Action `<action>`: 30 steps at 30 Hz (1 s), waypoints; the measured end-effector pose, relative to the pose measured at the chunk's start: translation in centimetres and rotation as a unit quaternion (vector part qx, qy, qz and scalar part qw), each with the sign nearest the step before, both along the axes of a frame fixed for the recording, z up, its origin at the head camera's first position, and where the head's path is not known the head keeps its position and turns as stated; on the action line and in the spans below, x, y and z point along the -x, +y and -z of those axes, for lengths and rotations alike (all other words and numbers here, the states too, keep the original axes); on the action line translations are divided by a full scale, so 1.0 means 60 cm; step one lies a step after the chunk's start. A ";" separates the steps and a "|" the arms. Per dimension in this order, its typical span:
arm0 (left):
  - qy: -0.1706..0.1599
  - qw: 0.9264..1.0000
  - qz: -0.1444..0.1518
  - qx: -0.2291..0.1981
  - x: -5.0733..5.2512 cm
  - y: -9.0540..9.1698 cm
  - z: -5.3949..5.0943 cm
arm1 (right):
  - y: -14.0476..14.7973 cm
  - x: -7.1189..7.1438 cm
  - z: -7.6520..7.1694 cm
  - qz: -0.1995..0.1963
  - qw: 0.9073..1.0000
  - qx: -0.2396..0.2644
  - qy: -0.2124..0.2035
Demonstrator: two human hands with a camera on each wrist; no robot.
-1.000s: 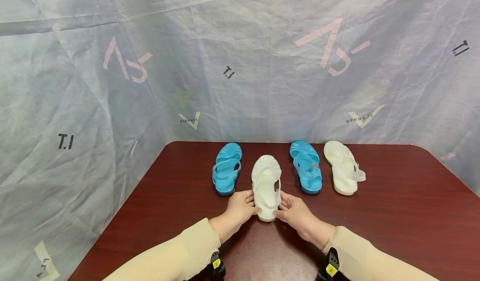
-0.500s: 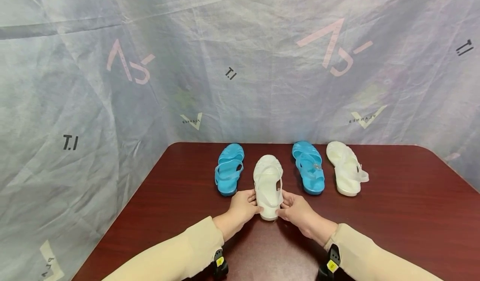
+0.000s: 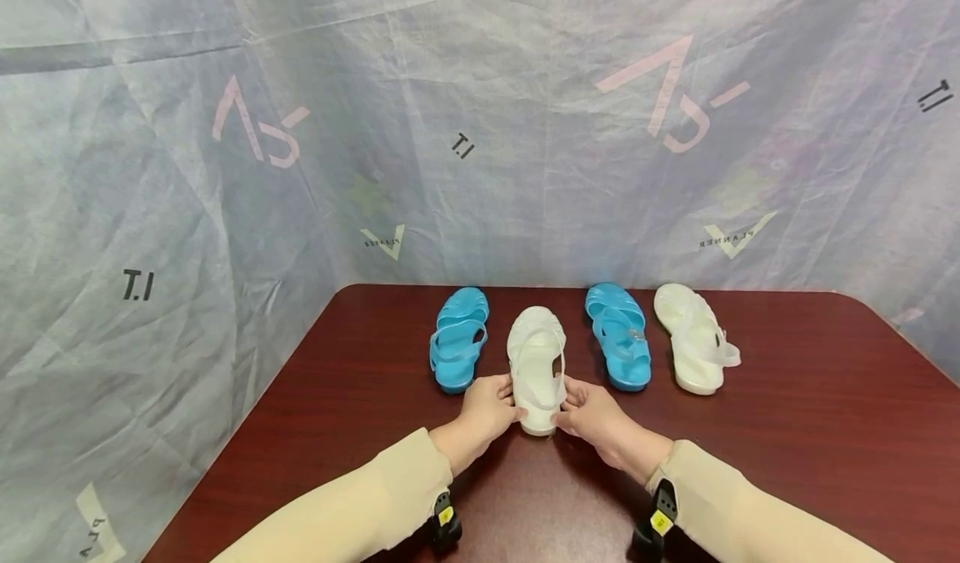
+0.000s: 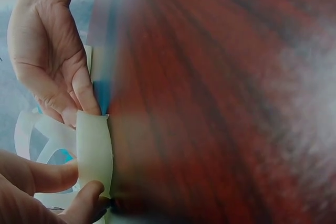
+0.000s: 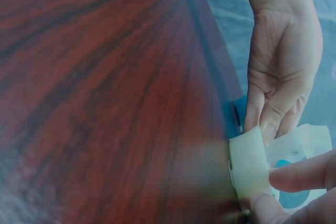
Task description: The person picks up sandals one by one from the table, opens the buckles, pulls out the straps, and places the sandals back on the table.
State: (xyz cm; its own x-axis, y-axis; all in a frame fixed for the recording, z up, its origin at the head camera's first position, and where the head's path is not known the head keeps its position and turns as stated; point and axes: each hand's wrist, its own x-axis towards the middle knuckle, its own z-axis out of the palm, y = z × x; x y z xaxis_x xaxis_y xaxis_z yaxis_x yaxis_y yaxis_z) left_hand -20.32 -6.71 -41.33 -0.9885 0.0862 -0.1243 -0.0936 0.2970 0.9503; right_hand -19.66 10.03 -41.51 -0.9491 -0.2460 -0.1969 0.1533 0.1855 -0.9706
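Observation:
A white jelly sandal [image 3: 536, 359] lies toe-away near the middle, its heel between both hands. My left hand [image 3: 486, 409] grips the heel's left side, thumb on top and fingers along the edge. On the opposite side, my right hand [image 3: 596, 417] holds it the same way. The left wrist view shows the pale heel [image 4: 94, 148] between the thumbs and fingers of both hands; the right wrist view has the same heel [image 5: 249, 163]. Whether the sole touches the table I cannot tell.
Left of the held sandal lies a blue sandal [image 3: 459, 342]. To its right are another blue sandal [image 3: 619, 342] and a second white sandal [image 3: 693, 342] with its strap sticking out. A grey cloth [image 3: 525, 129] hangs behind the dark red table [image 3: 810, 413].
Both hands and the white sandal have shifted slightly away from me. The grip looks the same, and the other sandals stay in place; the head view has turned a little.

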 end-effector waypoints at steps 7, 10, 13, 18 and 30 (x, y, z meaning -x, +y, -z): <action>0.006 1.000 0.000 0.017 0.004 0.002 -0.001 | 0.000 0.002 0.001 0.007 1.000 -0.001 -0.004; 0.009 1.000 0.003 0.027 0.007 0.003 0.000 | 0.000 0.003 -0.001 0.011 1.000 -0.005 -0.008; 0.007 0.999 0.001 0.034 0.010 0.003 0.000 | -0.001 0.005 -0.003 0.009 1.000 -0.006 -0.011; -0.002 0.999 -0.007 0.034 0.016 0.002 0.000 | -0.003 0.011 -0.001 0.010 1.000 -0.006 -0.015; -0.009 0.999 0.007 0.033 0.033 0.003 0.001 | 0.002 0.026 -0.001 0.002 1.000 -0.004 -0.017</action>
